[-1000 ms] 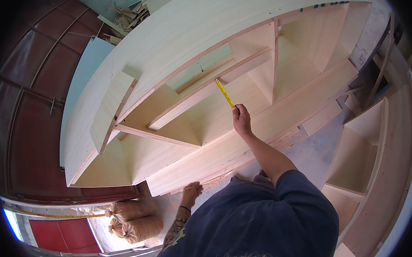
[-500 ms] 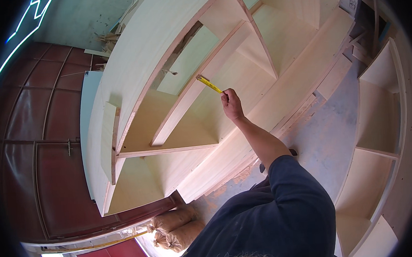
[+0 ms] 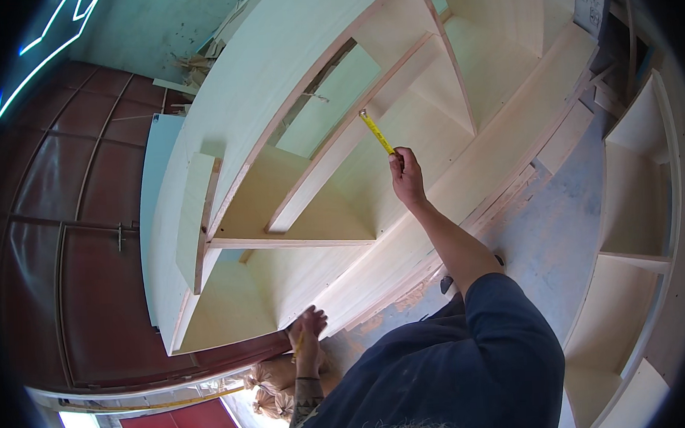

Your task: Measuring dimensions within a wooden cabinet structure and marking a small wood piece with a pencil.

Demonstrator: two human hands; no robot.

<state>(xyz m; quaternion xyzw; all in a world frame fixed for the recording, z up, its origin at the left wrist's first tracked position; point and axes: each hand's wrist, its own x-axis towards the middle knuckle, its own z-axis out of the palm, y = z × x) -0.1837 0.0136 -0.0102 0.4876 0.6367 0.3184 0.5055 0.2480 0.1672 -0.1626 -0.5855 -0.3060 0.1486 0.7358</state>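
My right hand (image 3: 408, 176) is closed around a tape measure, its case mostly hidden by the fingers. The yellow tape blade (image 3: 379, 134) runs out from it, and its metal end is at the edge of a long pale wooden divider (image 3: 316, 163) in an open cabinet frame (image 3: 412, 181). At the lower left, my left hand (image 3: 307, 324) is in front of the frame's near bottom corner, with fingers blurred and partly curled. A thin yellow strip shows at its wrist; I cannot make out what it is.
Another open wooden shelf unit (image 3: 629, 222) stands at the right. Dark red metal doors (image 3: 90, 266) cover the left side, with tied brown sacks (image 3: 270, 384) at the lower left. Board pieces (image 3: 567, 136) lie on the grey floor (image 3: 532, 219) beyond the frame's base.
My left hand has come into view at the lower left. The tape's end has slid along the divider's edge toward the upper right, and the blade now points more steeply. The whole view has shifted slightly.
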